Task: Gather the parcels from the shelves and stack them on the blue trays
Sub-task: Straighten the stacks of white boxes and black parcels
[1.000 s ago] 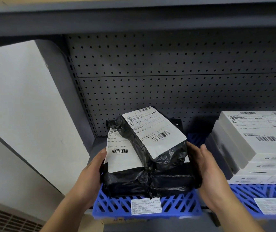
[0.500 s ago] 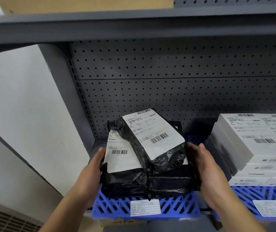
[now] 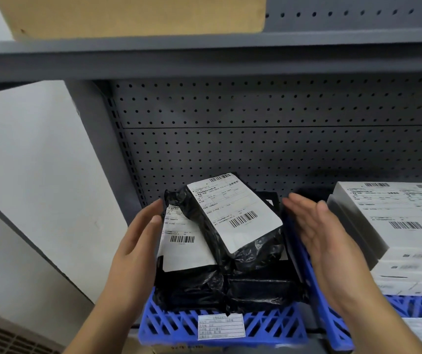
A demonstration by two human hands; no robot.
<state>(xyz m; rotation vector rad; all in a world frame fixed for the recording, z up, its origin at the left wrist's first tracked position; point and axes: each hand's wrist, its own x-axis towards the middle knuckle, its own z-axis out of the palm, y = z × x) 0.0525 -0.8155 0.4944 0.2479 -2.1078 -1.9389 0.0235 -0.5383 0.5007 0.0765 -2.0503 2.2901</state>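
Note:
A stack of black plastic parcels (image 3: 230, 282) with white barcode labels sits on a blue tray (image 3: 169, 325) on the shelf. The top parcel (image 3: 233, 215) lies tilted across the pile. My left hand (image 3: 136, 246) hovers flat beside the pile's left side, its fingers straight and just off the parcels. My right hand (image 3: 317, 231) is held flat to the right of the pile, a small gap away, palm facing the parcels. Neither hand holds anything.
A second blue tray (image 3: 419, 305) on the right carries stacked white boxes (image 3: 396, 226) with labels. A grey pegboard back panel (image 3: 256, 139) and the upper shelf (image 3: 204, 60) bound the space. A cardboard box (image 3: 133, 14) stands on the upper shelf. A white wall lies left.
Both hands have come off the sides of the parcel stack and opened outward with straight fingers. The stack stays on the tray.

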